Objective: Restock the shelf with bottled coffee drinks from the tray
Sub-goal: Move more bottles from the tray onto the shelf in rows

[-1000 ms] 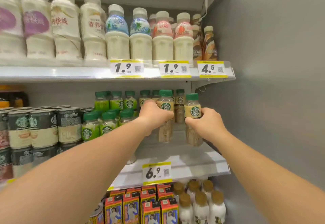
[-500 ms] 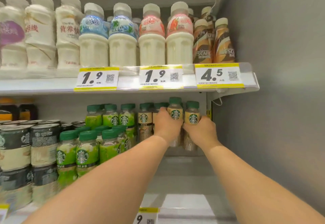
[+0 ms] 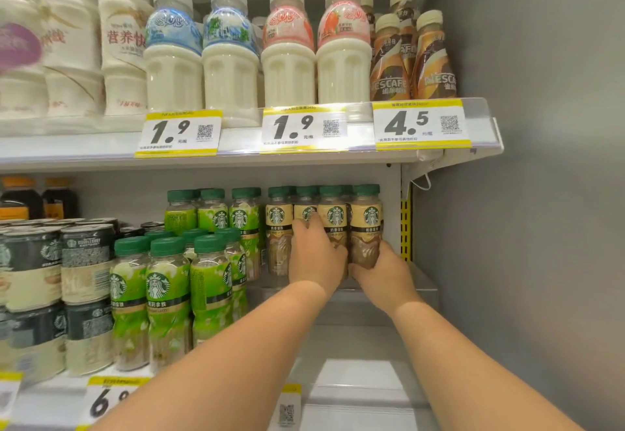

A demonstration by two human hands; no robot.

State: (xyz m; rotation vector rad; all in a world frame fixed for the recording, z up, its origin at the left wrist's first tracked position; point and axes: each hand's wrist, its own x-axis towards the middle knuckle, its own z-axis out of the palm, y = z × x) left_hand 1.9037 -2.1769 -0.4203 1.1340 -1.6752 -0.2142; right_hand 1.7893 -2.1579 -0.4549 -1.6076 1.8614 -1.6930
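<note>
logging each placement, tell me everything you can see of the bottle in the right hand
The cream-label bottle is a small clear plastic coffee drink with a green screw cap, a cream band bearing a round green logo, and brown liquid showing below. It stands upright at the far right of the lower shelf, near the back, beside a matching bottle under the left hand. The right hand cups its base from below and the right.

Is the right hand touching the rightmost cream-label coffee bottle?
Touching. The head view shows the right hand wrapped around the base of the rightmost cream-label bottle, no gap.
</note>
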